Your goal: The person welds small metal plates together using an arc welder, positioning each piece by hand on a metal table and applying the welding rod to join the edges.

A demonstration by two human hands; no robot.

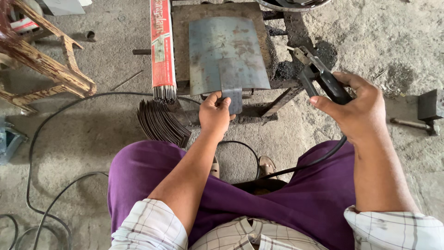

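Left hand (215, 113) pinching small steel strip (231, 88) atop curved plate (226, 53); right hand (358, 109) gripping electrode holder (319, 76) beside plate.

small grey metal strip (232, 88) lies flat on curved steel sheet (226, 53); black electrode holder (323, 76) tilted.

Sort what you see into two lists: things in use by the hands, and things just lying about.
In use: left hand pinching small metal strip on curved steel sheet; right hand gripping electrode holder.

Lying about: rod packet, stacked plates, hammer, wooden stool.
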